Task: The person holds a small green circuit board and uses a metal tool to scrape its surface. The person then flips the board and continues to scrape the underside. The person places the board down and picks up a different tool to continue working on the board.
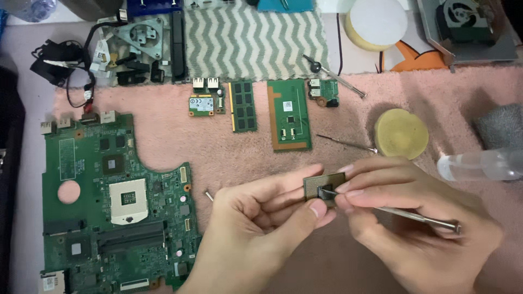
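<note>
Left hand [261,218] pinches a small square chip [324,189] at its edges, held above the pink mat [163,136]. Right hand [414,218] grips a thin metal tool [419,216], tip on the chip. Green circuit board [109,207] lies left; yellow disc [401,133] lies beyond.

Motherboard [103,201] lies at the left of the bench [163,136]; behind and right of it sit a wireless card [202,104], RAM stick [242,106], touchpad board [289,115] and small port board [323,91] in a row. Processor chip [322,188] sits between left hand [261,228] and right hand [414,218], right of the motherboard, with a round pad [401,133] behind and a spray bottle [482,165] at far right.
</note>
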